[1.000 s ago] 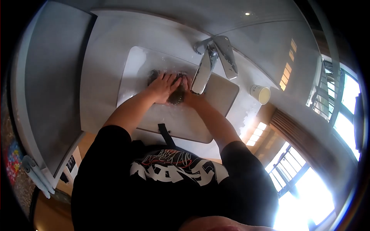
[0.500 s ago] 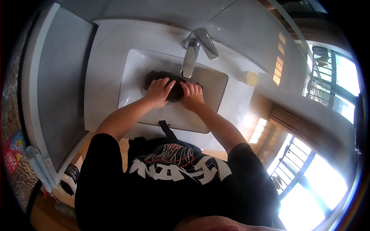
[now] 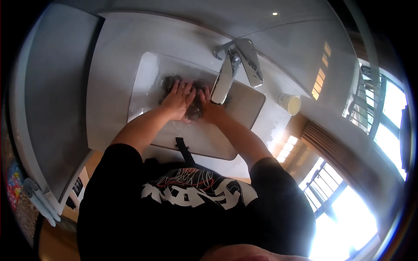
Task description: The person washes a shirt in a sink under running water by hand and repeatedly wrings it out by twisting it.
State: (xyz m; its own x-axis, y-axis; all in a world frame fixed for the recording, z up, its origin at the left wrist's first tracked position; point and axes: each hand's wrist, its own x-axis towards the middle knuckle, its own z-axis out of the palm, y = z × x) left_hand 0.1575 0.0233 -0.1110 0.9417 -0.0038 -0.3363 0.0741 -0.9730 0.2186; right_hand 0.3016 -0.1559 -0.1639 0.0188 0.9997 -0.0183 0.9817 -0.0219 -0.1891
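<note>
A dark brown, soft item that looks like wet cloth [image 3: 194, 111] lies bunched in the white sink [image 3: 143, 71]. My left hand [image 3: 176, 104] presses on it from above, fingers stretched out and spread. Close beside it, my right hand [image 3: 212, 111] also rests on the dark cloth with its fingers extended, partly covered by the tap spout. The chrome tap [image 3: 226, 80] reaches over the basin just above my right hand. Wet glints and splashes show around the cloth.
A paper cup [image 3: 289, 104] with pale yellow inside stands on the counter [image 3: 115, 56] to the right of the tap. A grey panel [image 3: 54, 87] borders the counter on the left. A black strap [image 3: 184, 150] hangs over the sink's front edge.
Both hands have gone from curling over the raised dark cloth to pushing it lower into the basin with straighter fingers. The view has shifted, so the tap sits lower and further right.
</note>
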